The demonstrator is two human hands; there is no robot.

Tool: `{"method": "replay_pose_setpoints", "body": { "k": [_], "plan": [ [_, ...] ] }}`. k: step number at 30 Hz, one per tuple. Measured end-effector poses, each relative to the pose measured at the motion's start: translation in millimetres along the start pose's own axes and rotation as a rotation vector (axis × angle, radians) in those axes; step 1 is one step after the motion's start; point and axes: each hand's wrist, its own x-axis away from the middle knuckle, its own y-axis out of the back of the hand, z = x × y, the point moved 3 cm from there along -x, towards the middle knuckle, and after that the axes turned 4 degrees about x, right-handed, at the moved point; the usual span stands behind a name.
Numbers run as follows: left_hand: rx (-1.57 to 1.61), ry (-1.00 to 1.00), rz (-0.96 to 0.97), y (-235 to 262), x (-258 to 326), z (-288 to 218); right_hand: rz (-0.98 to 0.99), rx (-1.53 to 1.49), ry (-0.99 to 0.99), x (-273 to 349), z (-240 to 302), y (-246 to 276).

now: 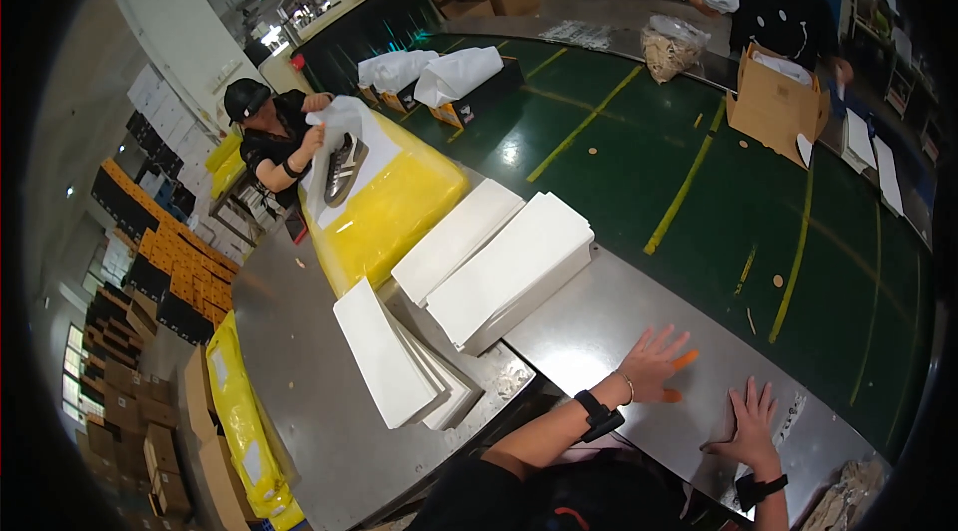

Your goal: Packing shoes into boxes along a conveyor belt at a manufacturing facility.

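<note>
Head view: left hand (651,365) and right hand (750,436) spread wide over the metal tabletop (569,326).

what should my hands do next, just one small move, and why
I'd probably move the left hand left toward the nearest white stack. It and the right hand both look empty, fingers spread over the metal table, and that stack sits on the left hand's side, so that hand seems better placed.
</note>
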Motion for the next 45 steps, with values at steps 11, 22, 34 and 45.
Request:
{"method": "replay_pose_setpoints", "body": {
  "k": [11,22,34,45],
  "plan": [
    [-0.032,0.01,0.025,-8,0,3,0.159,0.098,0.047,-47,4,22],
    [-0.045,0.019,0.059,0,0,1,0.054,0.088,-0.007,-58,6,18],
    [-0.014,0.011,0.037,-1,2,0,0.079,0.082,-0.034,-56,8,19],
    [0.027,-0.01,-0.007,2,3,0,0.076,0.067,-0.042,-58,6,18]
  ]
}}
